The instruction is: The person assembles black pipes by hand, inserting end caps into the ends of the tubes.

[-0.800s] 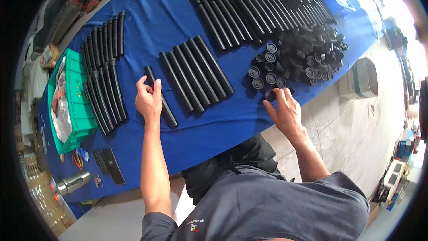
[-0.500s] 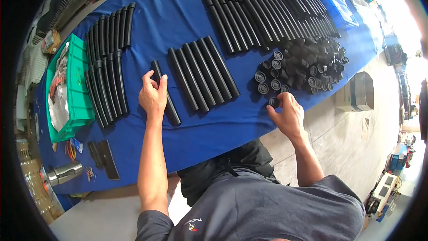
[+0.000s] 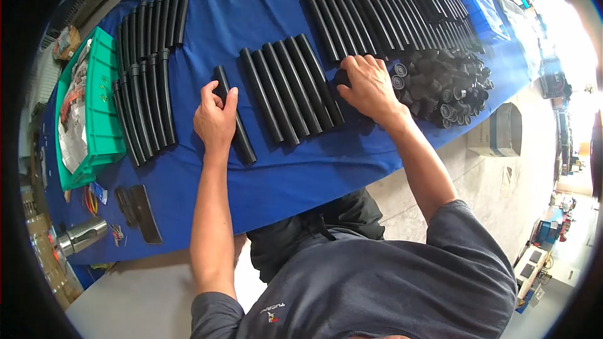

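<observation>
My left hand (image 3: 215, 118) is closed around the upper part of a black tube (image 3: 244, 144) that lies slanted on the blue cloth. My right hand (image 3: 369, 88) pinches a black cap (image 3: 342, 79), mostly covered by the fingers. This hand is between a row of several bare black tubes (image 3: 292, 88) and a heap of black round caps (image 3: 443, 88). To the left of my left hand lie two rows of black tubes with caps on their upper ends (image 3: 151, 97).
A large stack of black tubes (image 3: 377, 9) covers the far right, beside a blue bin (image 3: 477, 6). A green crate (image 3: 103, 110) with bagged items stands at left. Near the front left lie a metal cylinder (image 3: 83, 237) and a dark flat piece (image 3: 146, 213).
My right hand has moved left and away from me with the cap, from the near edge of the cap heap toward the tube row. My left hand keeps its hold.
</observation>
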The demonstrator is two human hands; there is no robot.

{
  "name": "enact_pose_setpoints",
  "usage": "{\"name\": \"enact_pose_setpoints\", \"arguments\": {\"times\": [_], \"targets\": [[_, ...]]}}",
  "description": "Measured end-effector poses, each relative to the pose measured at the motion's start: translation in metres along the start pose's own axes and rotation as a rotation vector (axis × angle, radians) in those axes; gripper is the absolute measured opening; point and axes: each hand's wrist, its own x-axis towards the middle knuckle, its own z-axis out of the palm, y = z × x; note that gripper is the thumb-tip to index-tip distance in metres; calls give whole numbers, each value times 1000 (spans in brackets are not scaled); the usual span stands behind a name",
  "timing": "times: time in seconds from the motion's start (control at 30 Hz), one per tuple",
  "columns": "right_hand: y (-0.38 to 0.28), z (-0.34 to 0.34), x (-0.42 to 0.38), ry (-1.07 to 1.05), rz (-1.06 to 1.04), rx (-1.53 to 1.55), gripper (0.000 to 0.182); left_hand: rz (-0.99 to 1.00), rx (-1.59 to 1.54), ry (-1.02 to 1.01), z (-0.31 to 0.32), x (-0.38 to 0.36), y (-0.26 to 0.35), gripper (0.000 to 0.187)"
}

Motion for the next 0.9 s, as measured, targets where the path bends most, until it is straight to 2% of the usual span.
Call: {"name": "enact_pose_setpoints", "arguments": {"times": [0.13,0.17,0.27,0.47,0.67,0.9], "targets": [[5,-37,-18,139,-17,74,43,0,19,11,1,0,-2,42],[4,-50,-26,149,9,84,35,-6,12,2,2,0,-4,43],[0,-70,-58,46,85,14,31,13,18,14,3,0,-6,44],[-12,-47,-102,-31,161,-212,43,36,-5,19,3,-1,-7,44],[-10,-34,-103,12,249,-202,42,45,-11,31,4,0,-6,43],[-10,-27,-105,98,211,-174,37,52,-24,49,4,-2,-7,41]]}}
